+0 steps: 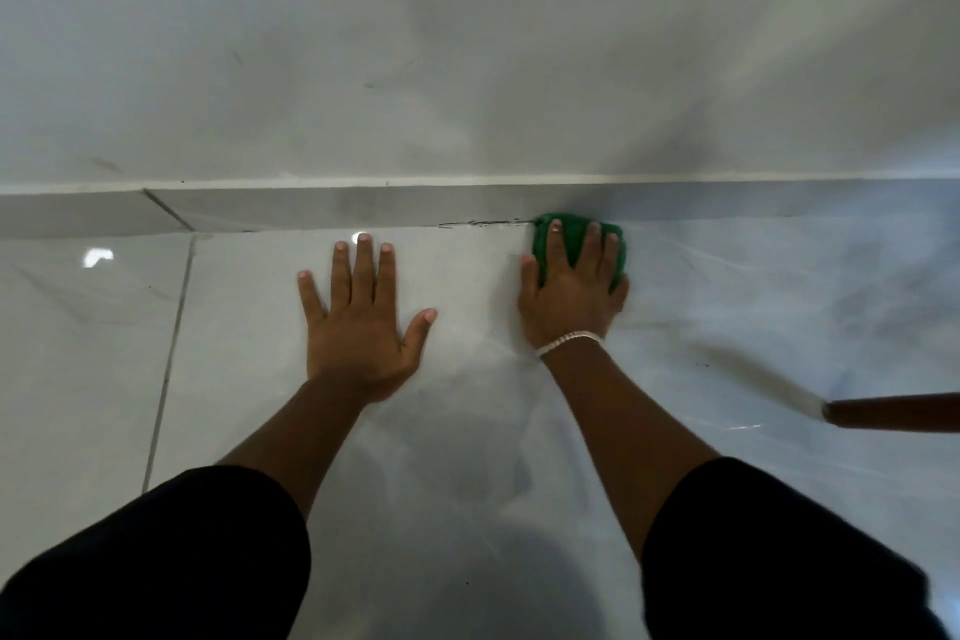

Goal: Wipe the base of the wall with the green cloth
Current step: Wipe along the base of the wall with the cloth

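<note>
Centrally, the right hand (571,299) presses the green cloth (574,237) — fingers spread flat — against the wall base (363,208). The left hand (358,327) lies splayed on the floor (249,431).

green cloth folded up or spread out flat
Folded into a small pad, not spread: the green cloth barely shows past the right hand pressing it against the skirting.

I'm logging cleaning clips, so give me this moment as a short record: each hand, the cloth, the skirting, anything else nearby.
left hand: flat on the floor, fingers spread, holding nothing
right hand: presses the green cloth; bracelet on wrist
green cloth: bunched where skirting meets floor
skirting: grey strip; dark scuff line just left of the cloth
other: brown wooden piece at right edge
</note>
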